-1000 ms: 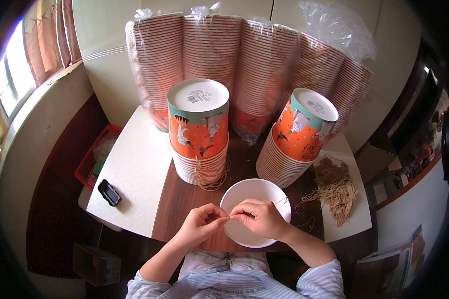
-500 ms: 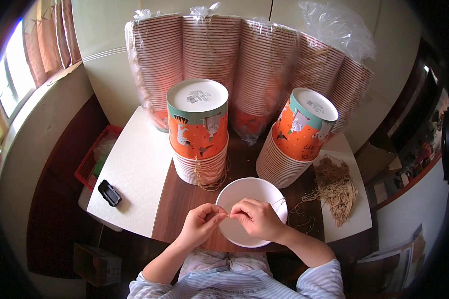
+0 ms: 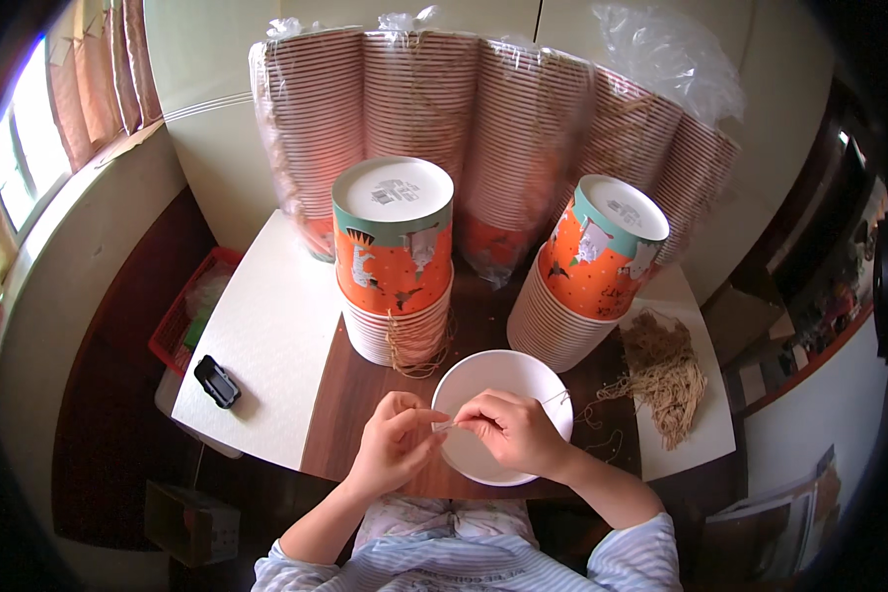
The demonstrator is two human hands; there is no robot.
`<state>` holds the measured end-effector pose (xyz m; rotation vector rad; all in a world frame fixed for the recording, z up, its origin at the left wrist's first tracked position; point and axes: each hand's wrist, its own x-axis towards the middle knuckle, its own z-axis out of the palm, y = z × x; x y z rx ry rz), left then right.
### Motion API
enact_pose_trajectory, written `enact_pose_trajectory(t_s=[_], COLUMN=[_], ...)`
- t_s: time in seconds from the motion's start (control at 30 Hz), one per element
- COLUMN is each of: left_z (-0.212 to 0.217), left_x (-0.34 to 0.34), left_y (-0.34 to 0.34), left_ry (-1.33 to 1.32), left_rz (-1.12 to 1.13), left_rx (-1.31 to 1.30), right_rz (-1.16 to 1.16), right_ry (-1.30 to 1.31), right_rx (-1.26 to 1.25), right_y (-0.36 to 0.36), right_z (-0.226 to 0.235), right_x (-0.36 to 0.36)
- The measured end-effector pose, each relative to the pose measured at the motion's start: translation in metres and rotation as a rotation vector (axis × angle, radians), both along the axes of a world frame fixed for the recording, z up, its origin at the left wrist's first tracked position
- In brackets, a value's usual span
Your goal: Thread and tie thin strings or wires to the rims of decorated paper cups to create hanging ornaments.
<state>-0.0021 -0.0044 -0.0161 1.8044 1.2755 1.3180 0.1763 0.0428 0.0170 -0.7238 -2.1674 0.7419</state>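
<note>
A white paper bucket (image 3: 508, 370) stands at the table's front edge, its mouth facing me. Over its left part my left hand (image 3: 395, 444) and my right hand (image 3: 511, 431) meet, fingertips nearly touching. Each is closed in a pinch on what looks like a thin string; the bit between them is tiny. A string (image 3: 560, 397) also shows at the bucket's right rim and trails toward a tangled heap of tan strings (image 3: 669, 380). More tan strings (image 3: 416, 345) hang on the left stack of upturned orange buckets (image 3: 395, 271).
A second upturned bucket stack (image 3: 587, 271) stands behind on the right. Tall plastic-wrapped bucket stacks (image 3: 414, 109) line the back. On the left lie a small black tray (image 3: 217, 383) and, beyond the table (image 3: 266, 326), a red basket (image 3: 173, 316).
My left hand's fingers have loosened and lifted slightly, its thumb lower. The right hand stays in its pinch. The bucket has shifted very slightly to the right.
</note>
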Motion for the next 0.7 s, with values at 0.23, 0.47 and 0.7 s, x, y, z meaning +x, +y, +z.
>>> enact_pose_trajectory(t_s=[0.23, 0.47, 0.7], left_z=[0.018, 0.019, -0.017], left_x=[0.002, -0.001, -0.015], left_y=[-0.001, -0.004, -0.008], left_ry=[0.223, 0.346, 0.072], left_rz=[0.066, 0.099, 0.112], left_rx=[0.222, 0.273, 0.061], right_rz=[0.029, 0.035, 0.039], right_ry=[-0.001, 0.141, 0.057], right_rx=[-0.028, -0.338, -0.152], right_y=[-0.003, -0.006, -0.02], right_z=[0.008, 0.007, 0.027], right_x=[-0.004, 0.004, 0.011])
